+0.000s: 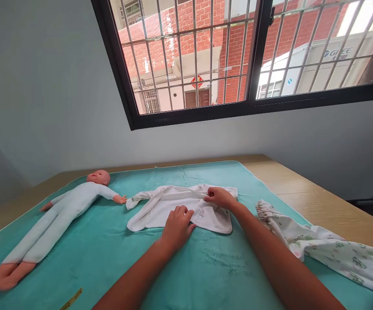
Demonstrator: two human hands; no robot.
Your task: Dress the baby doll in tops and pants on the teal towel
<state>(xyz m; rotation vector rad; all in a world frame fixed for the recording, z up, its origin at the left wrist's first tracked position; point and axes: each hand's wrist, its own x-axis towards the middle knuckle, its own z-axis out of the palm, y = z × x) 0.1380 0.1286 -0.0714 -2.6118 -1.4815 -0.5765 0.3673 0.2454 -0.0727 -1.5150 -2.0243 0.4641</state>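
A small white baby top (160, 204) lies spread on a teal cloth (205, 267) in the middle of the view. My left hand (176, 226) rests flat on its lower edge with the fingers stretched forward. My right hand (220, 197) lies on the upper right part of the top, with the fingers curled and pinching the fabric. A baby doll (66, 204) in a white one-piece lies on its back to the left, its arm almost touching the top's sleeve.
White patterned baby trousers (328, 247) lie crumpled at the right on the teal cloth. The wooden table (296, 181) shows bare beyond the cloth at the right. A grey wall and a barred window (238, 56) stand behind.
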